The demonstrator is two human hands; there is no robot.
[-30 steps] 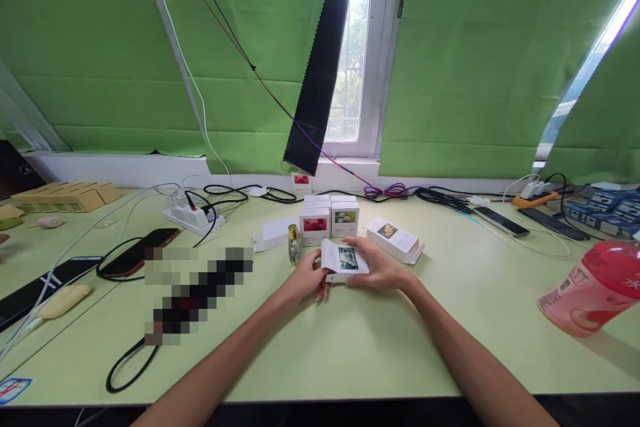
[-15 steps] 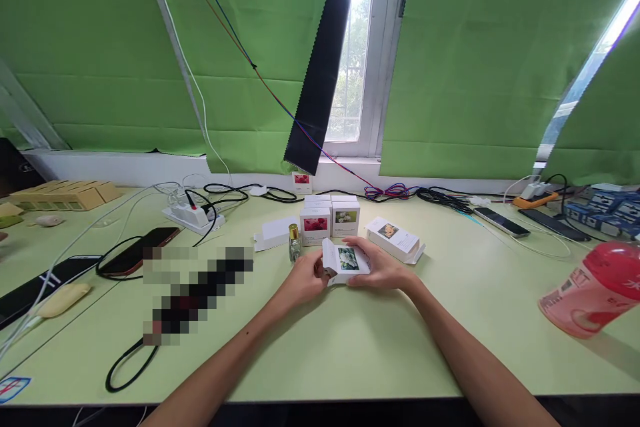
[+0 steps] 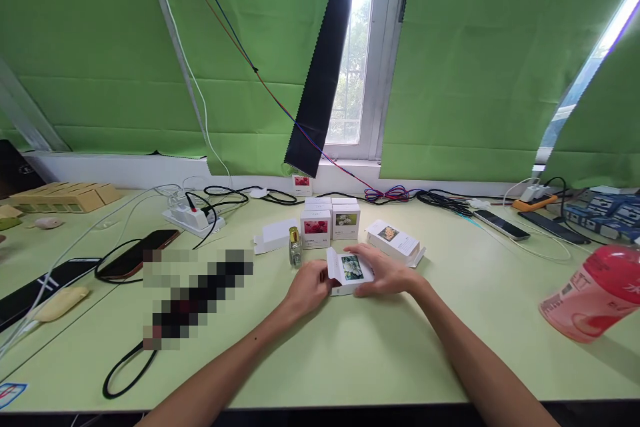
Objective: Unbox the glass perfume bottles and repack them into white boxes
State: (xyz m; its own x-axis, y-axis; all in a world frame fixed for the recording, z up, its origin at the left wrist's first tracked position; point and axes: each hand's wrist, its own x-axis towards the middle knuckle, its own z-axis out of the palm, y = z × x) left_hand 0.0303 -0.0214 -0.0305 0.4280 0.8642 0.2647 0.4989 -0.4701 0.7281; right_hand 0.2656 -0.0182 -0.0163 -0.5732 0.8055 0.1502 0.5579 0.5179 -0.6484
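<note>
Both hands hold a small white box (image 3: 350,271) with a white-flower picture on its top, near the middle of the pale green table (image 3: 360,347). My left hand (image 3: 309,288) grips its left end, where a flap stands open. My right hand (image 3: 389,273) wraps its right side. Just beyond my left hand stands a small glass bottle (image 3: 295,247) with a gold cap. Behind it are stacked white boxes, one with a red picture (image 3: 315,228) and one with a white-flower picture (image 3: 345,223). An open box (image 3: 395,241) lies to the right.
A flat white box (image 3: 273,235) lies left of the bottle. A power strip (image 3: 193,217), cables and phones (image 3: 135,255) cover the left side. A pink bottle (image 3: 587,299) lies at the right, with a phone (image 3: 501,223) and blue boxes (image 3: 607,208) behind it.
The box has shifted slightly toward me and down onto the table. My left hand has moved to its left end, and the flap there now stands open.
</note>
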